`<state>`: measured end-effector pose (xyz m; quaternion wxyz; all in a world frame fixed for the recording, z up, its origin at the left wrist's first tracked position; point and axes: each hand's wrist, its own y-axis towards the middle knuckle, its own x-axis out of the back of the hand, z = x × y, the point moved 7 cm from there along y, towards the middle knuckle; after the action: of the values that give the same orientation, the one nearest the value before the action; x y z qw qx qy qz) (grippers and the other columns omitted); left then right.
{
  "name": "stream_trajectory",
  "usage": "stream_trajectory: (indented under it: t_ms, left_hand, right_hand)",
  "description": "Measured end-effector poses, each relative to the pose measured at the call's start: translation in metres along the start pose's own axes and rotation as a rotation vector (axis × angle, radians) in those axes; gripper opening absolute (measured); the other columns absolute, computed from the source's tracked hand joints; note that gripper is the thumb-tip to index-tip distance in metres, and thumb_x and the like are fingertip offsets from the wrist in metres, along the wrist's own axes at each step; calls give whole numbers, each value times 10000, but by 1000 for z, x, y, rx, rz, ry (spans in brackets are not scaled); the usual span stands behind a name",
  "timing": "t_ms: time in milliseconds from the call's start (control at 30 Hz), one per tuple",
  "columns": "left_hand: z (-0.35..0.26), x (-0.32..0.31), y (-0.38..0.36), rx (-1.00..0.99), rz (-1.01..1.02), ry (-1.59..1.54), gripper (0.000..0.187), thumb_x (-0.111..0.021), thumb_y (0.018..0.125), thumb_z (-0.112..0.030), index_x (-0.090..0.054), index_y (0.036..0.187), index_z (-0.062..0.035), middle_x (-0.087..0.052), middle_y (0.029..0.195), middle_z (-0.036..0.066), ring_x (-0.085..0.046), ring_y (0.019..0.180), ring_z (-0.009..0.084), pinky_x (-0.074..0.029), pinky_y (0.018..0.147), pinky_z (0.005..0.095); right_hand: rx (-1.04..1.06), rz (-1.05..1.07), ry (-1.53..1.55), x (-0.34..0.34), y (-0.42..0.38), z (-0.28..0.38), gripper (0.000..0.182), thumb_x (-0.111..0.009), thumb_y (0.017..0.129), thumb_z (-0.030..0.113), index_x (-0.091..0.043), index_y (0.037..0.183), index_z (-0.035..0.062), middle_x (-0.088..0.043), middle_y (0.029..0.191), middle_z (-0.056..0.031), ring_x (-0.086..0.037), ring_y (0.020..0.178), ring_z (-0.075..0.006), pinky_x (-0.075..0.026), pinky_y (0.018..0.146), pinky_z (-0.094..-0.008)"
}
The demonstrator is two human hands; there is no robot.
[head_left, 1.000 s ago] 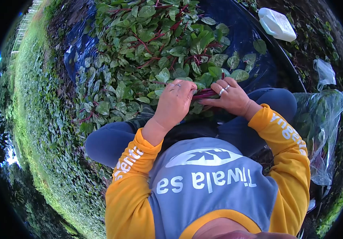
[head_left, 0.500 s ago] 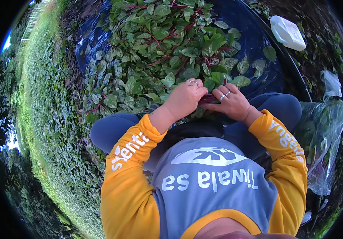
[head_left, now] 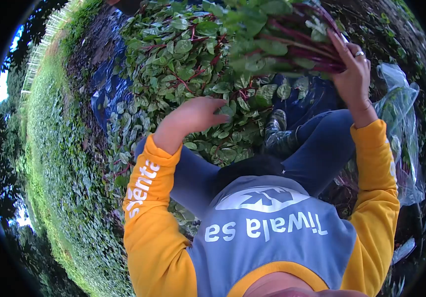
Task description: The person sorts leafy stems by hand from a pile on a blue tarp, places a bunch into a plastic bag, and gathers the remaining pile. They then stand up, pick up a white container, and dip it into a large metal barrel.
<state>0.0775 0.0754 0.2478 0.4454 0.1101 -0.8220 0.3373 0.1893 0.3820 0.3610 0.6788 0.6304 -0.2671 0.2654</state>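
My right hand is raised at the upper right, closed around the red stems of a bunch of leafy greens that hangs over the heap. My left hand hovers over the pile of green leaves with red stems, palm down, fingers loosely curled and holding nothing. The pile lies on a dark blue plastic sheet in front of my knees.
A clear plastic bag holding some greens stands at my right side. A shoe shows between my knees. Grass and low ground plants cover the left. My blue trousers and yellow sleeves fill the lower view.
My right hand has lifted the bunch of stems up and to the right, off the pile. My left hand let go of the stems and moved left over the leaves.
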Motion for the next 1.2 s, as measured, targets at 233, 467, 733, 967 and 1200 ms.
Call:
stream_trajectory:
  t_ms: [233, 467, 733, 967, 1200]
  left_hand:
    - [-302, 25, 97, -966, -798, -28, 484, -627, 939, -352, -576, 1336, -81, -506, 1391, 290, -489, 1287, 462, -381, 1102, 477]
    - [-484, 22, 177, -825, -736, 144, 521, -450, 942, -660, -723, 1199, -299, -286, 1598, 198, -138, 1503, 427, -99, 1175, 620]
    - [-532, 19, 255, -576, -608, 390, 321, -612, 902, -477, -719, 1096, -243, -697, 1199, 67, -601, 1216, 293, -273, 1146, 545]
    - [-516, 38, 252, -572, -480, 446, 318, -598, 911, -404, -707, 1145, -219, -693, 1211, 87, -595, 1232, 293, -345, 1107, 499]
    - [-493, 49, 263, -462, -478, 531, 326, -584, 921, -332, -696, 1195, -195, -690, 1224, 106, -590, 1248, 294, -416, 1068, 452]
  right_hand:
    - [-277, -259, 601, 194, 53, -64, 940, -643, 634, -216, -377, 1507, 5, -581, 1368, -133, -608, 1160, -198, -514, 980, -321]
    - [-502, -404, 653, 324, -22, -127, 826, -637, 712, -213, -410, 1480, -9, -635, 1279, -105, -632, 1086, -172, -522, 921, -292]
    - [-733, -514, 1043, 316, -119, -159, 839, -600, 752, -201, -381, 1516, 69, -578, 1365, -133, -603, 1189, -220, -531, 954, -332]
    - [-986, -296, 1527, 230, -169, -194, 586, -666, 777, -95, -528, 1338, 2, -665, 1184, -146, -689, 1020, -264, -567, 940, -393]
    - [-1381, 211, 1420, 188, -233, -258, 503, -670, 798, 6, -566, 1290, 6, -688, 1160, -146, -718, 941, -250, -582, 891, -396]
